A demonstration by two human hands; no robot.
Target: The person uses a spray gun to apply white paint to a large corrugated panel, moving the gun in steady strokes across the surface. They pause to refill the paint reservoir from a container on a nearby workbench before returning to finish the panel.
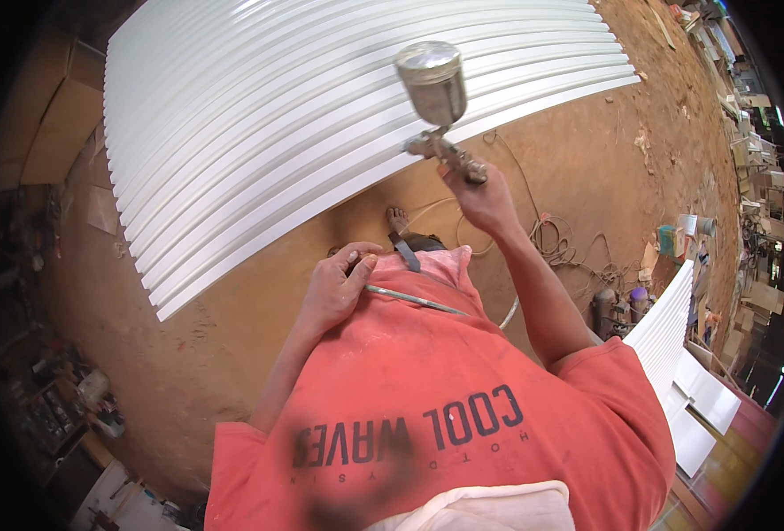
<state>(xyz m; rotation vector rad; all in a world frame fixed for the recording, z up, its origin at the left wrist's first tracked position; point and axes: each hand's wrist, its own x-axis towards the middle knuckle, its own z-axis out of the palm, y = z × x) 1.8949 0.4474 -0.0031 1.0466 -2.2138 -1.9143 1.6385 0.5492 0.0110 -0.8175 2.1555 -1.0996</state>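
Observation:
My right hand (482, 200) is wrapped round the handle of a paint spray gun (439, 91), which has a round metal cup on top. The gun is raised over the near edge of a wide row of white slats (321, 133) lying side by side. Close to my red shirt, my left hand (339, 285) is closed with the fingers pinched together. A thin, pale greenish length (417, 301) sticks out of it to the right across the shirt; whether it is a rod or a piece of hose I cannot tell.
A pale hose (551, 239) lies in loops on the brown dirt ground right of my feet. More white slats (662, 327) and flat white boards (710, 394) stand at the right. Cardboard boxes (60, 111) are at the far left, and clutter lines both sides.

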